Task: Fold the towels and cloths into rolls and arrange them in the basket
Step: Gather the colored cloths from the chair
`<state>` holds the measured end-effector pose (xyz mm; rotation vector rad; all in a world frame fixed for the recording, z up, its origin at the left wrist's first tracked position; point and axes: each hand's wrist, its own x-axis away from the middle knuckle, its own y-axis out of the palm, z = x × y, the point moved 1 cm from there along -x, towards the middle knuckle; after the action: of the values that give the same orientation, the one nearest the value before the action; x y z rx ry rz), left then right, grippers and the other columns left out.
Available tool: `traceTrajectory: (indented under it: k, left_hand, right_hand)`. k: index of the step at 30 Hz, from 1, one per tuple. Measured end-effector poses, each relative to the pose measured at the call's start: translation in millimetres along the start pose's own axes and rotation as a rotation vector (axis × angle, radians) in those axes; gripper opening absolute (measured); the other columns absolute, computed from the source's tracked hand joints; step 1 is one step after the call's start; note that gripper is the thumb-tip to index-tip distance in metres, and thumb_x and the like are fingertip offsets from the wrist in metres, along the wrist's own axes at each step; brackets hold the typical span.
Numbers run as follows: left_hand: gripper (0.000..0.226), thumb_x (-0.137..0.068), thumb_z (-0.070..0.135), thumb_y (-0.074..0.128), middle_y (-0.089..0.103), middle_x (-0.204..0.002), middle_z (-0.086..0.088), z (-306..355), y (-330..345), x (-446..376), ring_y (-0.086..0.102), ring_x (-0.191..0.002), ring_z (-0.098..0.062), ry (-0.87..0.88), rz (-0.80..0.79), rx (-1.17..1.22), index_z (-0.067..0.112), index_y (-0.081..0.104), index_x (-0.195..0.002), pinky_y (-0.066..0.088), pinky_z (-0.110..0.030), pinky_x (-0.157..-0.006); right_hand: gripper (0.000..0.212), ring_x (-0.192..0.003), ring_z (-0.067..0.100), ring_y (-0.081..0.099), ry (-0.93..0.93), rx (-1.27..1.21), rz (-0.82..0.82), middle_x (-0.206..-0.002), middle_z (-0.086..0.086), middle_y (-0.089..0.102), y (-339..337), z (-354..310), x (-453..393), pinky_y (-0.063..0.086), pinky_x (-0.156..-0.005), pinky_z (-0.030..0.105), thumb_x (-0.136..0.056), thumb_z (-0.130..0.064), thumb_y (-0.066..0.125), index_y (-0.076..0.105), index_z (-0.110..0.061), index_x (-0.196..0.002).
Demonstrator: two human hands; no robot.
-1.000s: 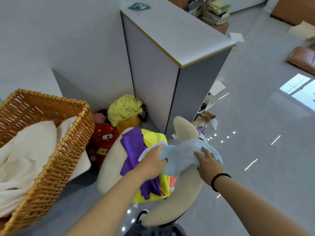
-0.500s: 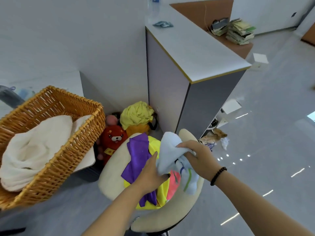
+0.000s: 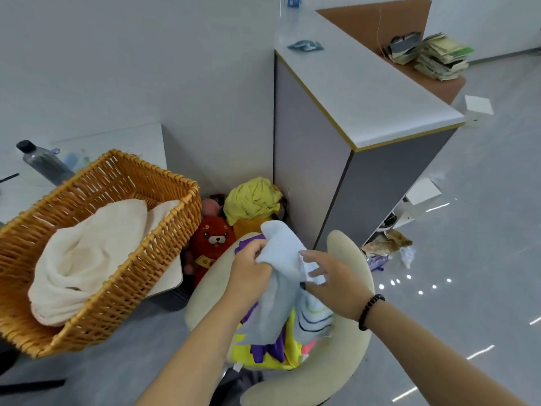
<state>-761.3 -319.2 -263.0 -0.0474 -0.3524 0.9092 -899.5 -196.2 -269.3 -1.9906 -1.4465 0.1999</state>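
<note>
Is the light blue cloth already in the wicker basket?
No. Both the left hand and right hand hold the light blue cloth above the chair; the basket holds a cream towel.

The left hand [image 3: 251, 271] is gripping the upper edge of a pale blue cloth [image 3: 281, 276], and the right hand [image 3: 330, 285] is pinching the same cloth just beside it. The cloth is hanging over a chair [image 3: 348, 356] that is carrying a pile of purple, yellow and pink cloths [image 3: 269, 353]. To the left, a wicker basket [image 3: 123, 291] is sitting on a desk [image 3: 167, 282] and holding a cream towel [image 3: 87, 253]. A red plush bear [image 3: 213, 238] is lying on the floor behind the chair, beside a grey cabinet [image 3: 336, 177].
</note>
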Motion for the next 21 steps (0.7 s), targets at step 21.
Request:
traceTrajectory:
  k: [21]
  left_hand:
    - [0.045,-0.079,0.035,0.071,0.071,-0.112,-0.012,-99,-65,-95,0.067,-0.105,-0.026,-0.603,-0.379,0.404,0.01,0.067,-0.116,0.052,-0.037,-0.09]
  right_hand:
    - [0.022,-0.085,0.022,0.071,0.539,-0.882,-0.018,-0.099,0.01,0.073,62,7,-144,0.058,-0.066,0.034,-0.086,-0.009,0.068,0.065,-0.006,-0.108]
